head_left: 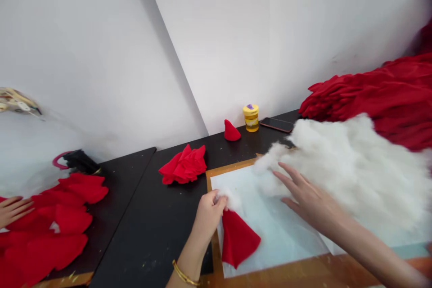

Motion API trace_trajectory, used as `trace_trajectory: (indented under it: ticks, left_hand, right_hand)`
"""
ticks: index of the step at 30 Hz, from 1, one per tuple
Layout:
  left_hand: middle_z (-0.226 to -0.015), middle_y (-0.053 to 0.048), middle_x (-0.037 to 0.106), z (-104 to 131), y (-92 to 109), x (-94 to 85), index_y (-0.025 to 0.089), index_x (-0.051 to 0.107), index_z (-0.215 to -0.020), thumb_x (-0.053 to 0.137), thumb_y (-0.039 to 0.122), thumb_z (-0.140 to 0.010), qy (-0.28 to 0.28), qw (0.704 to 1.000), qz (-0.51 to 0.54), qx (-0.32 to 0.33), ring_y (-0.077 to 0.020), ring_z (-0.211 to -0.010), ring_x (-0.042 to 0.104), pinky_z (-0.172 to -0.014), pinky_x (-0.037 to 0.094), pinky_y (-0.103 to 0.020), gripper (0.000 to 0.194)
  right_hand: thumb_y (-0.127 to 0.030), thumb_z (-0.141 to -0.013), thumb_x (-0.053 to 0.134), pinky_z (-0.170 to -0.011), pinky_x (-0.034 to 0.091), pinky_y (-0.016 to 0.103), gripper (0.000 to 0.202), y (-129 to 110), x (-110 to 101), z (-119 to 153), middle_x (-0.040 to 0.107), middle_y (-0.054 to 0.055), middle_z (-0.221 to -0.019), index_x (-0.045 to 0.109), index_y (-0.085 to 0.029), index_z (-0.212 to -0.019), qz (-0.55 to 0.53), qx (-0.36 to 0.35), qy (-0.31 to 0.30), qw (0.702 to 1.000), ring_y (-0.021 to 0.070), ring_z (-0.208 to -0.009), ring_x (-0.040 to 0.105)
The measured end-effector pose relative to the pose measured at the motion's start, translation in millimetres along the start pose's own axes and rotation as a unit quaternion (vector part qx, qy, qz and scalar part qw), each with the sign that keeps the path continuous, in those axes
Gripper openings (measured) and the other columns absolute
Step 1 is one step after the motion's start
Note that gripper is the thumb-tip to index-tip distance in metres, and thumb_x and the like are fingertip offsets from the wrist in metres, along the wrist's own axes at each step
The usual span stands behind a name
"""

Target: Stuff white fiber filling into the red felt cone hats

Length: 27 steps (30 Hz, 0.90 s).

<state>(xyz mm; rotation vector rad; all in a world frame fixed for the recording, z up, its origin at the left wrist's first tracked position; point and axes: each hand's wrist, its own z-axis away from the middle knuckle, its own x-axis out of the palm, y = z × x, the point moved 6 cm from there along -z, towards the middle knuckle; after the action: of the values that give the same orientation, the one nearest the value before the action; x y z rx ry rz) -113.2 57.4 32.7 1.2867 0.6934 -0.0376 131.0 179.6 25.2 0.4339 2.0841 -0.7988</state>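
Note:
My left hand (212, 209) is closed in a pinch on a small tuft of white stuffing (231, 199). Directly below those fingers lies a red cone-shaped fabric piece (239, 239), its narrow top against them; whether they grip it too, I cannot tell. My right hand (302, 193), fingers spread, reaches over the near-left edge of a big heap of white stuffing (351, 162). Nothing shows between its fingers. Under both hands is a pale sheet (280, 238) on a board with a brown border (232, 169).
Behind the board stand a red cone (231, 131), a yellow-lidded jar (251, 118) and a phone (276, 124). Red fabric pieces (184, 165) are bunched on the dark table (135, 229). A red cloth pile (378, 94) rises at right. Another person's hand (15, 210) rests on red pieces at left.

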Motion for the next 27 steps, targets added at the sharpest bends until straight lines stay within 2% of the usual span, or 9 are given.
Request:
trace_trajectory:
  ticks: [2, 4, 8, 14, 17, 19, 21, 23, 27]
  left_hand:
    - [-0.054, 0.006, 0.046, 4.9, 0.5, 13.8, 0.021, 0.05, -0.071, 0.05, 0.04, -0.082, -0.04, 0.998, 0.04, -0.02, -0.011, -0.048, 0.039, -0.049, 0.029, -0.024, 0.023]
    - [-0.055, 0.007, 0.041, 12.5, 6.0, 28.7, 0.02, 0.051, -0.073, 0.053, 0.045, -0.083, -0.087, 0.993, 0.071, -0.024, -0.0097, -0.048, 0.034, -0.047, 0.027, -0.023, 0.027]
    - [-0.057, 0.008, 0.039, 29.7, 19.5, 41.9, 0.017, 0.058, -0.073, 0.062, 0.044, -0.081, -0.143, 0.986, 0.09, -0.005, -0.0087, -0.052, 0.032, -0.05, 0.025, -0.023, 0.028]
    - [-0.061, 0.005, 0.048, 44.2, 27.1, 21.8, 0.018, 0.056, -0.068, 0.06, 0.04, -0.087, -0.115, 0.991, 0.065, 0.017, -0.0105, -0.058, 0.042, -0.054, 0.033, -0.023, 0.029]
    - [-0.081, 0.0, 0.063, 59.1, 33.1, 17.2, 0.017, 0.065, -0.094, 0.061, 0.034, -0.087, -0.111, 0.992, 0.04, 0.042, -0.0138, -0.069, 0.054, -0.065, 0.044, -0.025, 0.019]
    - [-0.099, -0.004, 0.066, 73.8, 31.8, 18.1, 0.02, 0.061, -0.117, 0.07, 0.03, -0.08, -0.091, 0.993, -0.029, 0.074, -0.0174, -0.078, 0.059, -0.075, 0.05, -0.03, 0.039]
    - [-0.109, -0.008, 0.065, 88.6, 24.1, 21.4, 0.021, 0.058, -0.119, 0.078, 0.025, -0.071, -0.048, 0.981, -0.141, 0.122, -0.0238, -0.09, 0.062, -0.087, 0.051, -0.039, 0.052]
    - [-0.112, -0.011, 0.065, 98.7, 12.6, 25.9, 0.02, 0.06, -0.111, 0.073, 0.015, -0.07, 0.006, 0.956, -0.24, 0.169, -0.0312, -0.103, 0.061, -0.092, 0.05, -0.048, 0.043]
    - [-0.094, -0.007, 0.068, 93.3, -5.6, 29.7, 0.021, 0.062, -0.094, 0.053, 0.004, -0.078, 0.058, 0.945, -0.262, 0.19, -0.027, -0.088, 0.066, -0.08, 0.054, -0.042, 0.025]
  right_hand:
    - [-0.022, -0.093, 0.053, -0.085, 0.06, 0.043, 0.051, -32.7, -6.5, 3.7, 0.039, 0.011, -0.16, 0.05, -0.03, -0.144, -0.053, -0.074, 0.002, 0.996, 0.0316, -0.116, 0.066]
    - [-0.022, -0.095, 0.056, -0.088, 0.06, 0.039, 0.053, -67.6, -10.0, 5.4, 0.038, 0.009, -0.161, 0.047, -0.035, -0.145, -0.147, -0.139, -0.053, 0.978, 0.0268, -0.114, 0.067]
    - [-0.022, -0.1, 0.05, -0.087, 0.058, 0.033, 0.034, -100.9, -9.7, 1.9, 0.064, 0.008, -0.128, 0.063, -0.032, -0.129, -0.263, -0.139, -0.12, 0.947, 0.0198, -0.1, 0.07]
    - [-0.027, -0.1, 0.049, -0.074, 0.055, 0.031, 0.024, -89.5, -4.0, 6.5, 0.072, 0.006, -0.094, 0.072, -0.025, -0.095, -0.301, -0.089, -0.056, 0.948, 0.0194, -0.083, 0.07]
    - [-0.032, -0.095, 0.056, -0.067, 0.054, 0.03, 0.016, -68.6, -2.5, 14.1, 0.072, 0.003, -0.085, 0.07, -0.025, -0.094, -0.321, 0.008, -0.03, 0.946, 0.0175, -0.069, 0.068]
    - [-0.04, -0.09, 0.062, -0.058, 0.052, 0.029, 0.018, -47.5, -3.1, 24.1, 0.066, 0.0, -0.07, 0.069, -0.025, -0.098, -0.342, 0.11, -0.007, 0.933, 0.0165, -0.057, 0.063]
    - [-0.048, -0.085, 0.066, -0.049, 0.047, 0.028, 0.029, -29.7, -2.4, 40.1, 0.057, -0.004, -0.057, 0.067, -0.024, -0.101, -0.371, 0.204, 0.001, 0.906, 0.0152, -0.047, 0.056]
    - [-0.057, -0.081, 0.067, -0.04, 0.039, 0.025, 0.039, -22.6, 3.8, 61.1, 0.05, -0.008, -0.049, 0.064, -0.024, -0.103, -0.421, 0.283, -0.025, 0.861, 0.013, -0.039, 0.047]
    - [-0.066, -0.081, 0.064, -0.037, 0.032, 0.022, 0.044, -49.6, 28.5, 102.6, 0.05, -0.009, -0.044, 0.061, -0.025, -0.096, -0.556, 0.374, -0.117, 0.733, 0.0101, -0.034, 0.041]
